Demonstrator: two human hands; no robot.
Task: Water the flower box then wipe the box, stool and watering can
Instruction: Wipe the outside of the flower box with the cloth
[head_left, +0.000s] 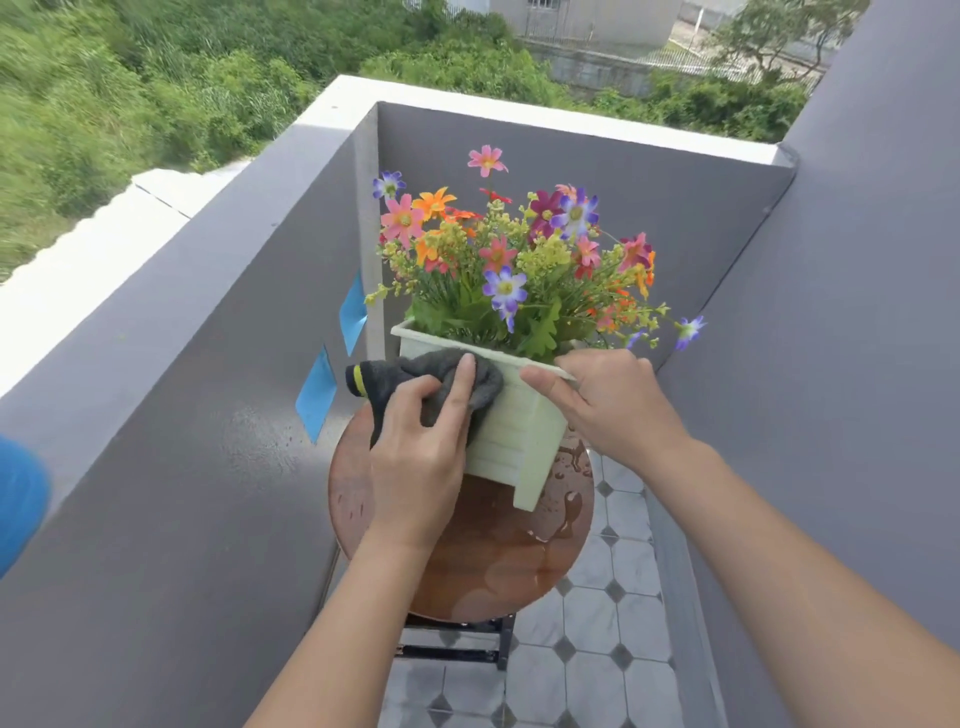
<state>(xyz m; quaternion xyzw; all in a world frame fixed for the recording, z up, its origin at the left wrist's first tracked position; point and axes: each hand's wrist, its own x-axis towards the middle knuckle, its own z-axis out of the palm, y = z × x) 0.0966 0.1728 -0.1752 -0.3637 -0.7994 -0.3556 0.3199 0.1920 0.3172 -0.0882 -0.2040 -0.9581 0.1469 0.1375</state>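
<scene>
L grip (415, 457): holds a grey cloth (441, 374) bunched between thumb and fingers, pressed on the near-left face of the box (519, 431) just under the rim.
R grip (608, 400): clamps the box's near-right rim, thumb along the outer front; fingertips hidden on the far side.
Box: pale green, slatted, stands on the stool (498, 561), far half of seat. One leg shows at the near corner; other legs hidden behind box and L grip. Tilted or level: can't tell.
Flowers (519, 249): fill the box and hide its inside.
Cloth: yellow band at left end; any print too small to read. Lower part hidden by the hand.
Stool: round brown seat, wet, w/ puddles near & right of the box. L forearm covers the seat's left part; dark frame only partly seen below.
Blue patches (317, 395): two on the left wall, blank as far as seen.
Blue shape (21, 499): cut off at left edge, can't tell what.
Room: stool sits in a narrow corner, seat's left edge near the left wall (182, 519). Tiled floor (613, 675) open to the right & near side.
</scene>
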